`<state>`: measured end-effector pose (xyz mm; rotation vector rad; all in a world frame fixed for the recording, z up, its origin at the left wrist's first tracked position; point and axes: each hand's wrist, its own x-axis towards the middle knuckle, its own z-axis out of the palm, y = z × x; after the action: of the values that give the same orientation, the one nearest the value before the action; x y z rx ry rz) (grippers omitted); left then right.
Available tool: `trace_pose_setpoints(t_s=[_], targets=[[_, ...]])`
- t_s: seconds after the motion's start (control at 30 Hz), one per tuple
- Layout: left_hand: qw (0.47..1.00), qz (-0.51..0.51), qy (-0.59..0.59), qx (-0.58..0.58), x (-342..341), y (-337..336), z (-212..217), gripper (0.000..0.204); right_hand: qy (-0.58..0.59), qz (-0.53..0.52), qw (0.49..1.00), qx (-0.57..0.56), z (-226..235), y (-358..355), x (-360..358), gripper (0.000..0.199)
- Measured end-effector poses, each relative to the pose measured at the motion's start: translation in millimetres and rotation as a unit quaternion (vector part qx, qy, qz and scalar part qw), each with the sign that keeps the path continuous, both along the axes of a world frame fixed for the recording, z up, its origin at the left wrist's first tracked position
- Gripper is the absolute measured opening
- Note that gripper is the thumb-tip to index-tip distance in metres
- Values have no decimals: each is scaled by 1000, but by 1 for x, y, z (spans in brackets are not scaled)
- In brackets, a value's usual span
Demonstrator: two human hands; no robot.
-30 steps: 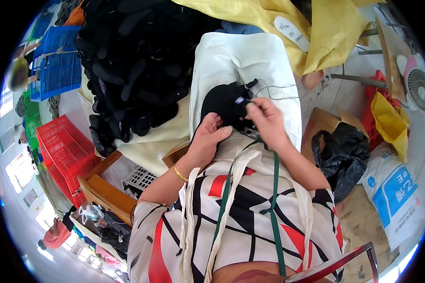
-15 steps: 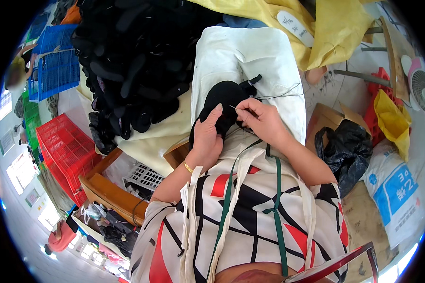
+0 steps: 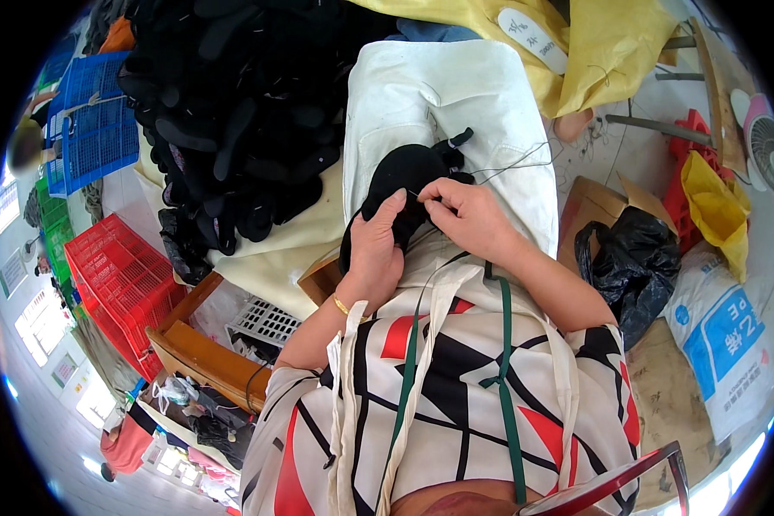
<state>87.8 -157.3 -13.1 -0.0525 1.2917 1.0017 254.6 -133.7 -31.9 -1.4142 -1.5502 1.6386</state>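
Note:
A black cloth shoe point(image 3: 406, 168) rests over my lap on a white cover point(image 3: 490, 99). My left hand point(image 3: 376, 245) grips its near side, the thumb pressed on the dark fabric. Close beside that thumb, my right hand point(image 3: 471, 219) pinches a thin needle point(image 3: 414, 194) between thumb and fingers, its point at the shoe. Much of the needle is hidden by the fingers and hard to see against the black. Dark thread point(image 3: 516, 165) trails over the cover to the right. A small black strap point(image 3: 458, 139) sticks out beyond the shoe.
A large heap of black shoes point(image 3: 232, 112) lies at the far left. Left are a red crate point(image 3: 120, 284), a blue crate point(image 3: 90, 120) and a wooden drawer point(image 3: 202, 344). Right are a black plastic bag point(image 3: 632, 262), a cardboard box point(image 3: 589, 215) and a fan point(image 3: 765, 146).
My right hand has shifted slightly left and up, bringing the needle closer to the shoe and my left thumb. My left hand keeps its hold.

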Motion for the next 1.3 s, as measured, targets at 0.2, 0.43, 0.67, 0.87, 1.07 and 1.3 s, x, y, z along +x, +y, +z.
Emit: trace_pose_setpoints(t_s=[0.2,0.43,0.67,0.87,1.07,1.3], targets=[[1000,-5,-3,-10,1,1,3,29,8,9,1000,-8,2,3,1,12],[1000,-8,-11,0,0,0,0,31,20,10,998,-59,3,7,1,11],[999,-20,1,27,4,-2,7,29,46,15,991,-123,2,11,1,13],[1000,-19,19,-16,-2,-1,0,23,43,7,998,-38,-14,-5,1,13],[999,-13,35,-17,-3,-2,-3,18,41,3,999,15,-16,-10,-1,11],[999,-18,19,-46,-5,3,4,15,7,6,997,72,-18,-14,-8,10]])
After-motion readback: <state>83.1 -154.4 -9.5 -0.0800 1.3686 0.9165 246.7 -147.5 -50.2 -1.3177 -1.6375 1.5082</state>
